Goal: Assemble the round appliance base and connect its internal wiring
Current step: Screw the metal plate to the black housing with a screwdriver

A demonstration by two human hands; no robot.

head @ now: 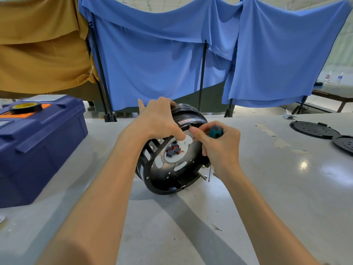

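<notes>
Fingers [164, 102] of the left hand [158, 121] clamp over the top rim of the round black plastic appliance base [172, 175]. To their left sits a dark blue plastic toolbox [38, 146] with a black tape roll [25, 107] on its lid. The base stands tilted on edge on the grey table [267, 188], mid-view, hollow side toward the camera. The right hand [219, 144] grips a teal-handled screwdriver [215, 131], thumb and forefinger pinched together at the rim. Two black round plates [313, 130] lie far right.

Big blue cloth sheets [152, 64] and a brown cloth sheet [38, 54] hang on thin black poles [202, 73] behind a shiny grey table [267, 188].
</notes>
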